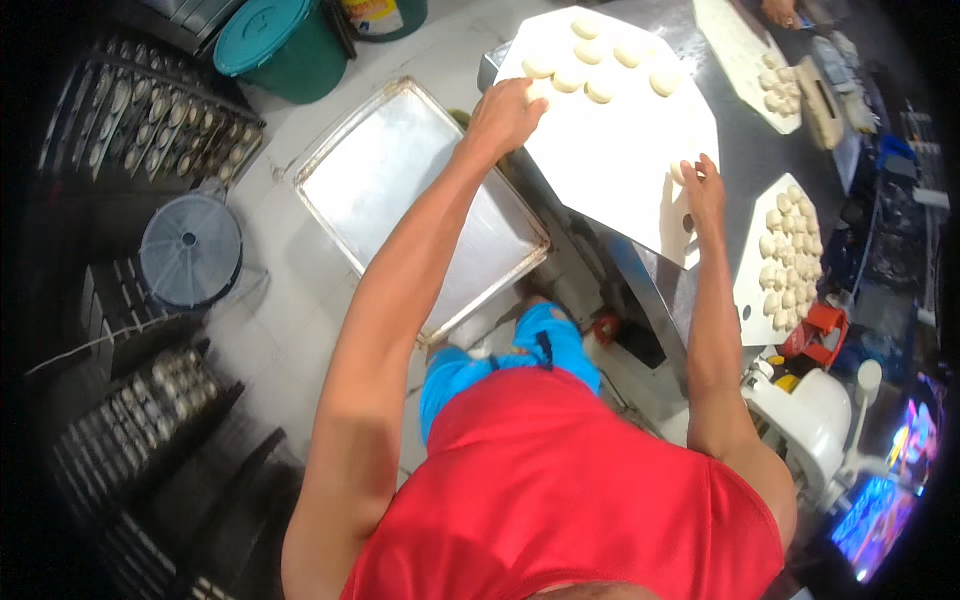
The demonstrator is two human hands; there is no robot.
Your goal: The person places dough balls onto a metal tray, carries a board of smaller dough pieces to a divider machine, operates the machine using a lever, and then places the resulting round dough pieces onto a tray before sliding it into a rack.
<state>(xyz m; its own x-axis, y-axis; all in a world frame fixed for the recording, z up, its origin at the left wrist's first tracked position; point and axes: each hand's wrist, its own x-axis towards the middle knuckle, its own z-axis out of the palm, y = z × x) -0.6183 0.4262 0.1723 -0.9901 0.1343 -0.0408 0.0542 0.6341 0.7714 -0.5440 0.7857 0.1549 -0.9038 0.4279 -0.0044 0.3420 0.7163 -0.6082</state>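
Note:
A white board (610, 150) with several round dough balls (630, 55) on its upper part lies at the corner of the steel table (750, 150). My left hand (505, 120) is at the board's left edge, fingers curled round a pale dough ball (537, 94) beside the others. My right hand (705, 190) is closed on another dough ball (679, 172) at the lower right of the board, near its round hole. An empty metal baking tray (385, 170) sits below and left of the board, under my left forearm.
More dough-covered boards (752, 300) (728, 45), a white machine (810, 420) and a co-worker's hand (780, 10) are at right. Racks with trays (150, 130), a teal lidded bin (290, 70) and a round grey lidded container (190, 260) stand at left.

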